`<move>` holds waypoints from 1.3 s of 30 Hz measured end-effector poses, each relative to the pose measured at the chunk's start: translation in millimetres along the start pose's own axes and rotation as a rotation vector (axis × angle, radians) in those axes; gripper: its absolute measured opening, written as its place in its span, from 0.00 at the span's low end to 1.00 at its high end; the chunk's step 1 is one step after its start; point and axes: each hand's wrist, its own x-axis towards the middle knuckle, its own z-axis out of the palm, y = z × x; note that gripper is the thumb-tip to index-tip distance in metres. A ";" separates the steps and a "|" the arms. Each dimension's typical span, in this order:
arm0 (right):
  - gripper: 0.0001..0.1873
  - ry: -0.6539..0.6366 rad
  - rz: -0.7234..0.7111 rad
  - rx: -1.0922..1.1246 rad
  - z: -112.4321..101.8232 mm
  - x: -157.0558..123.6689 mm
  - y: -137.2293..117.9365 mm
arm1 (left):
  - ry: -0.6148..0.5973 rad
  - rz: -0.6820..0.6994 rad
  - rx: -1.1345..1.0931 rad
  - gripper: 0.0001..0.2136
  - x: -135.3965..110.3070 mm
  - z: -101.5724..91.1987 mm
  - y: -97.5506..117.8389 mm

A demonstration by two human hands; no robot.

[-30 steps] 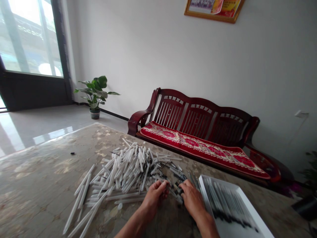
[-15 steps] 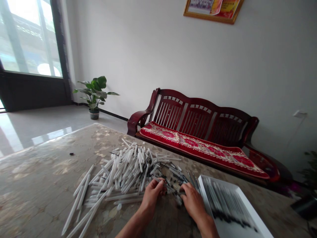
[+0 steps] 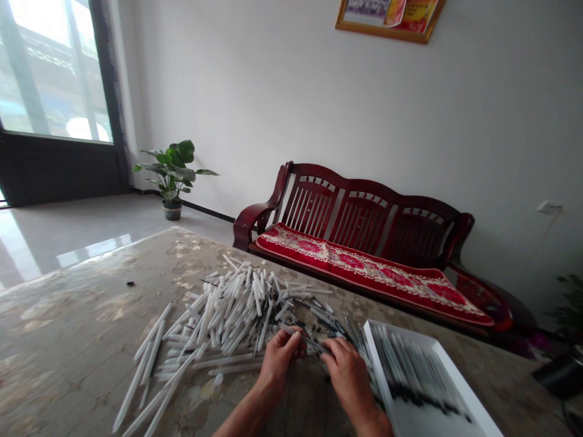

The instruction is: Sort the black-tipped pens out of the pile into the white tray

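A loose heap of white plastic tubes (image 3: 237,318) lies on the marble-patterned table (image 3: 82,346), many with dark parts at the right side of the heap. My left hand (image 3: 280,361) and my right hand (image 3: 344,376) are close together at the heap's lower right edge. Between them runs a slim tube (image 3: 305,340), gripped by the fingers of both hands. To the right of my right hand is a white tray (image 3: 421,388) holding rows of thin dark-tipped sticks, which look blurred.
A dark red wooden bench (image 3: 364,209) with a red patterned cushion stands beyond the table's far edge. A potted plant (image 3: 170,176) stands on the tiled floor near a glass door. A small black bit (image 3: 130,283) lies on the table.
My hands have moved closer together and now hold a slim tube between them. My right hand has shifted left, away from the tray.
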 end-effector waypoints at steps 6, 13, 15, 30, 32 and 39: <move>0.15 0.074 -0.051 0.031 6.6 -5.3 0.5 | -0.034 0.035 0.057 0.20 0.4 -0.2 -2.8; 0.16 0.047 0.016 0.153 3.5 -4.5 -6.3 | -0.061 0.041 0.088 0.20 -1.3 -2.3 -5.1; 0.14 0.010 0.087 0.249 0.0 -1.9 -8.0 | -0.081 0.046 0.093 0.19 -2.9 -2.7 -4.0; 0.23 0.078 0.348 0.998 8.0 -7.7 -3.8 | -0.072 -0.085 -0.074 0.17 -6.0 1.1 -1.5; 0.33 0.115 0.308 1.132 12.7 -6.6 -7.3 | -0.004 -0.128 -0.151 0.13 -4.2 1.2 -1.9; 0.25 0.124 0.370 1.254 20.4 -5.8 -20.8 | -0.073 -0.205 -0.203 0.12 -8.1 3.0 -5.1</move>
